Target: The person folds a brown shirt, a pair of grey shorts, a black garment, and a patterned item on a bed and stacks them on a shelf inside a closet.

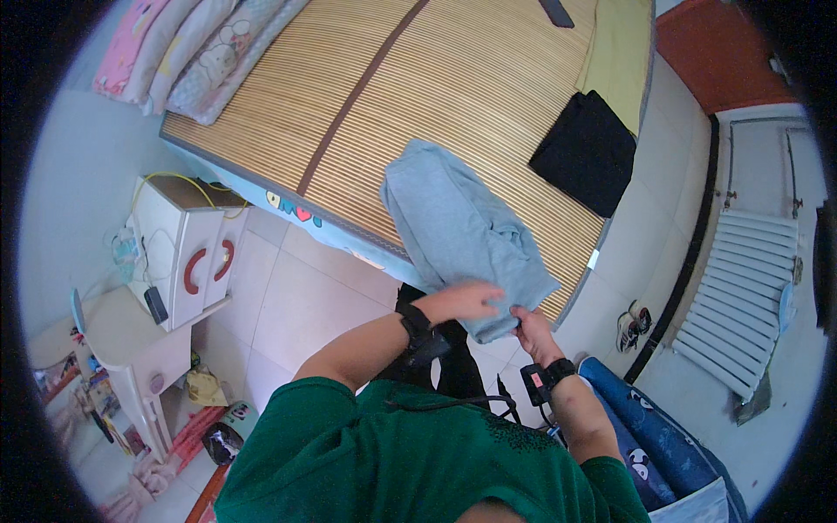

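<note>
A light grey-blue cloth garment lies partly folded on a bamboo mat at the bed's near edge, its lower end hanging past the edge. My left hand is over the garment's near part, fingers spread and slightly blurred; whether it touches the cloth is unclear. My right hand pinches the garment's near right corner between thumb and fingers. To the right of the garment lies a folded black cloth item, which overlaps a yellow-green cloth on the mat.
Rolled or folded bedding lies at the mat's far left corner. A white cabinet and desk stand left. On the right are a radiator, shoes on the tiled floor, and blue panda-patterned fabric. A dark strap-like object lies on the mat.
</note>
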The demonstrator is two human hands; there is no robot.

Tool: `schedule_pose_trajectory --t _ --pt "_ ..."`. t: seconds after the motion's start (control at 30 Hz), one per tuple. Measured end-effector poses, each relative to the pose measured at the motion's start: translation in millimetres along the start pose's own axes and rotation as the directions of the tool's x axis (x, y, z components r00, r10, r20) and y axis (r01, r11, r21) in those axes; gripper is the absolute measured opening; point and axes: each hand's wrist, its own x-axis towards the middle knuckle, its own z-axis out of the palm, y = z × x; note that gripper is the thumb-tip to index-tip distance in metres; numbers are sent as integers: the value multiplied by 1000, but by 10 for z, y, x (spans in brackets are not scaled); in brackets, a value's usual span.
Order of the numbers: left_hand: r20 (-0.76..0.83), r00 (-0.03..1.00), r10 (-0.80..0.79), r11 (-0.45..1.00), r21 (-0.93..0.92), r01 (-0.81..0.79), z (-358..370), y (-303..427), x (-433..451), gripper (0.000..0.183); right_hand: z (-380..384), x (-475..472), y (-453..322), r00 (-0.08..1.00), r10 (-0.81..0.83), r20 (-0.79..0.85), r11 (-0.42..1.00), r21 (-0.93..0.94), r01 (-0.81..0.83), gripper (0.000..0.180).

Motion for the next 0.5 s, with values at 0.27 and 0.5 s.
schedule_pose_trajectory --t 0.27,0.5 --pt "-941 327 -89 891 72 448 -1294 -928 -238 76 -55 83 231 997 60 -56 997 40 -58 42" --pt "-856 370 -360 932 -341 118 -1832 -1192 -95 71 51 63 221 996 15 -93 997 82 -8 38"
